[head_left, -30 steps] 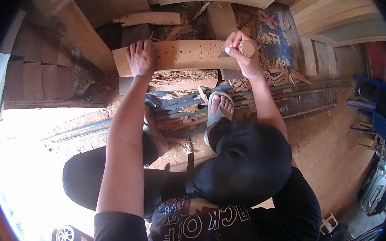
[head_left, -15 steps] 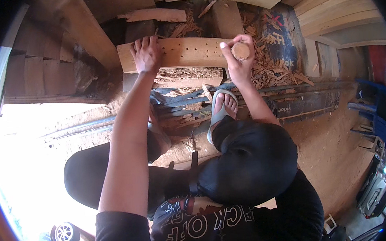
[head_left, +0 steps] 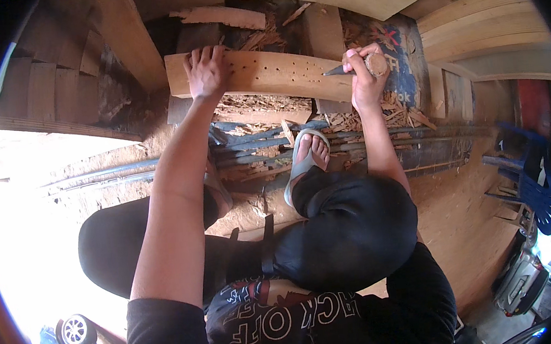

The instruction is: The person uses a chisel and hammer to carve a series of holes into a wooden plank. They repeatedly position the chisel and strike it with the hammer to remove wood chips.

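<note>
A pale wooden board, with several small dark holes in its upper face, lies crosswise in front of my feet. My left hand is closed over its left part, fingers bent toward the far edge. Over the right part, my right hand wraps round an awl-like tool with a thick round wooden handle. Its dark pointed tip sticks out leftward past my fingers, over the board. Whether the tip touches the wood I cannot tell.
Splintered wood chips lie around the board. Rough timber sits under its near side. My sandalled foot is close by. Stacked planks stand at far right, a blue plastic chair at right.
My right hand has moved right with the tool and tilted it, so the dark tip now shows. The board's right end has swung slightly nearer. My left hand stays on the board.
</note>
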### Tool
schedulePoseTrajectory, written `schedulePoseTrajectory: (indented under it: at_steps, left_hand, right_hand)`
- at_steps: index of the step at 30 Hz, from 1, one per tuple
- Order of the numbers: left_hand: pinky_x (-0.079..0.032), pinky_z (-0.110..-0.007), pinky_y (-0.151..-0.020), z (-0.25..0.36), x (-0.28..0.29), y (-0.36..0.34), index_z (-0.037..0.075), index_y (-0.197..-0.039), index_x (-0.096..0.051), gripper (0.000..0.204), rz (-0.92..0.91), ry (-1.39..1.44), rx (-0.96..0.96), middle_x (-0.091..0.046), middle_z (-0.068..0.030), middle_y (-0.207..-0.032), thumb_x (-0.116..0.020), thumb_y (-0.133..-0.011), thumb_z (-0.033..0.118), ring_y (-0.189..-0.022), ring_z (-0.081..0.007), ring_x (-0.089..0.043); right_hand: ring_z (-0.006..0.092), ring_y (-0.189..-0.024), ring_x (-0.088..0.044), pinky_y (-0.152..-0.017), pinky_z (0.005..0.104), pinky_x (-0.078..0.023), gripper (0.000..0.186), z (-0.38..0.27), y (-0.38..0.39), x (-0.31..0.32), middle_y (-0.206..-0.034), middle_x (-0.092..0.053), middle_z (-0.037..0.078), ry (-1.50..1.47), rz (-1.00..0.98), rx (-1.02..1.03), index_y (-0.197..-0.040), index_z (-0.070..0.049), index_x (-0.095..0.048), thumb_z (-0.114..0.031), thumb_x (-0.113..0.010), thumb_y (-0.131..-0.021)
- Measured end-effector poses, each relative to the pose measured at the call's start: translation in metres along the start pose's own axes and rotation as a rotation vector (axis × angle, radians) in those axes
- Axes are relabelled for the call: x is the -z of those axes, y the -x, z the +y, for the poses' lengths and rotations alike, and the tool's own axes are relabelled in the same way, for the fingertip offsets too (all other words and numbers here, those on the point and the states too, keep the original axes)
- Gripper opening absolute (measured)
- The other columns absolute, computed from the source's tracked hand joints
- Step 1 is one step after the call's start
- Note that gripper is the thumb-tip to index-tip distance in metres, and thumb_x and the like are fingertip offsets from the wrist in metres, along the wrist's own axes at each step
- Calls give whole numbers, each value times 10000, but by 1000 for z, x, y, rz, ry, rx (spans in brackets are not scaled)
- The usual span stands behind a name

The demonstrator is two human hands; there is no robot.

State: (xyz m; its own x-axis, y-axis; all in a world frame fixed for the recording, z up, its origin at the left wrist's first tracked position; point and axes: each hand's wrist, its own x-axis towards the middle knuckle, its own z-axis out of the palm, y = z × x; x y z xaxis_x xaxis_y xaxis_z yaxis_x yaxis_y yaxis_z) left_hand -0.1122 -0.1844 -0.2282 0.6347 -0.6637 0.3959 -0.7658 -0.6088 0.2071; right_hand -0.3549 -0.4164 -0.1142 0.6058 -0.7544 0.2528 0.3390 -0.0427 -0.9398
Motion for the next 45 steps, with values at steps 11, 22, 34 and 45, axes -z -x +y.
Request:
schedulePoseTrajectory:
  at_steps: [11, 22, 34, 45]
  left_hand:
    - [-384, -558, -1120, 1, -2, -2, 171, -1194, -679, 277, -29, -30, 33, -676, -87, -1198, -645, -931, 251, -1240, -324, -568]
    - [-389, -556, -1096, 3, 2, -2, 155, -1167, -665, 214, 28, -6, 14, -686, -78, -1169, -629, -981, 255, -1187, -332, -586]
    - [-391, -550, -1105, 1, -1, -2, 174, -1184, -680, 214, 26, -24, 16, -693, -69, -1183, -612, -1007, 274, -1198, -323, -592]
    - [-387, -551, -1109, 1, 0, -2, 170, -1150, -673, 218, 34, 5, 14, -692, -77, -1175, -633, -961, 271, -1213, -321, -585]
  right_hand:
    - [152, -700, -587, -698, 316, -476, 221, 0, -3, 15, -761, -601, 61, 89, 25, 4, -888, -70, -516, 29, -703, -952]
    - [112, -685, -617, -686, 290, -489, 201, 2, 2, 3, -746, -639, 36, 20, 9, -35, -857, -63, -567, 23, -739, -915]
    - [104, -675, -609, -685, 281, -484, 209, 20, -3, -10, -735, -638, 31, 38, -79, -19, -825, -62, -564, 24, -737, -905]
    - [107, -674, -614, -675, 285, -501, 193, 21, -4, -12, -762, -662, 48, 17, -92, -14, -848, -54, -570, 30, -736, -902]
